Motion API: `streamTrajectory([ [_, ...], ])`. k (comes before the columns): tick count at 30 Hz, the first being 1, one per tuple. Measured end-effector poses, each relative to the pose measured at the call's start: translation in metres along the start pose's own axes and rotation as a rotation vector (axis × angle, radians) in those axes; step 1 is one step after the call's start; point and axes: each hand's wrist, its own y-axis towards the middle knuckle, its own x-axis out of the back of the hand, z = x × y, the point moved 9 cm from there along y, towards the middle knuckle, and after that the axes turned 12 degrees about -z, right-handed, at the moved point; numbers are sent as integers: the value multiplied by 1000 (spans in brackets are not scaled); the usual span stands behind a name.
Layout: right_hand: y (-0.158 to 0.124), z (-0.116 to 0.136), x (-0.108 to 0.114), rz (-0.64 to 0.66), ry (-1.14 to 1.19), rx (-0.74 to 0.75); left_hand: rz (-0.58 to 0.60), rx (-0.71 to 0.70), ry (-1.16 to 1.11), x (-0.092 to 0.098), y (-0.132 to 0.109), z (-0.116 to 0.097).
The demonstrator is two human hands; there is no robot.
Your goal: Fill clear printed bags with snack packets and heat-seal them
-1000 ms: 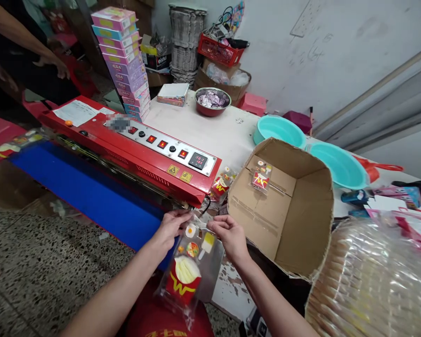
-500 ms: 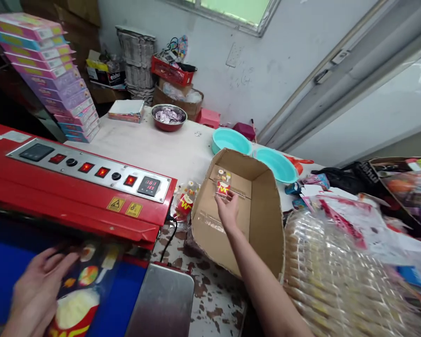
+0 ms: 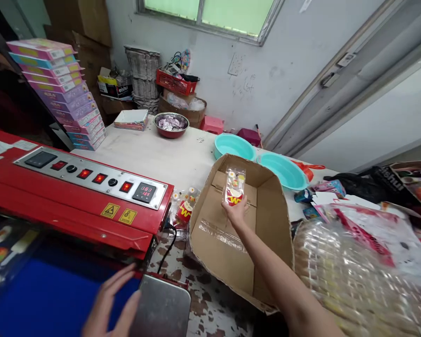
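My right hand reaches into an open cardboard box. Its fingers are closed on the lower end of a clear plastic packet with a red and yellow "M" piece and small food-shaped pieces. My left hand is over the right end of the blue belt, fingers stretched out and apart, nothing in them. A similar packet lies at the far left of the belt, partly cut off by the frame edge. The red machine with lit switches stands over the belt.
More packets lie between machine and box. A metal plate sits at the belt's end. Turquoise basins stand behind the box, clear plastic packaging right of it. Stacked boxes and a metal bowl are farther back.
My left hand has left the packet on the belt and moved right; that packet now appears farther left. My right hand still holds its packet, now more upright in the box. The view has shifted.
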Motion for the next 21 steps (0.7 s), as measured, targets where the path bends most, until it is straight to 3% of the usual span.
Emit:
streamTrajectory([
  [3, -51, 26, 67, 32, 124, 171, 328, 145, -207, -79, -16, -49],
  [5, -99, 32, 103, 62, 167, 244, 437, 238, -423, -123, -17, -90],
  [7, -147, 28, 129, 97, 201, 288, 527, 369, -632, -159, -15, -123],
  [9, -185, 24, 144, 165, 242, 331, 612, 507, -779, -181, -16, -142],
  [12, -197, 24, 166, 208, 351, 319, 726, 552, -833, -179, -25, -149],
  [15, -166, 42, 187, 245, 540, 239, 883, 509, -791, -152, -43, -141],
  [18, -155, 71, 172, 591, 606, 241, 997, 518, -700, -123, -61, -119],
  [21, -176, 75, 140, 879, 559, 150, 1007, 565, -634, -101, -67, -93],
])
